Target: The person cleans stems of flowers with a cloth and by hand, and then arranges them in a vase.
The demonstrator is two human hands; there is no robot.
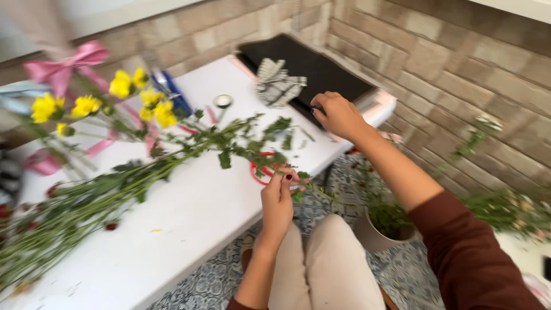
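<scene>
While your left hand [279,198] pinches the flower stems [172,161] at the worktop [189,224] edge, your right hand [338,115] hovers loosely curled, empty, beside the black tray [321,69].

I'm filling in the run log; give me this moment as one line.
left hand: holds green flower stems over white table | right hand: open, at black tray edge | red scissors: lying under stems
</scene>
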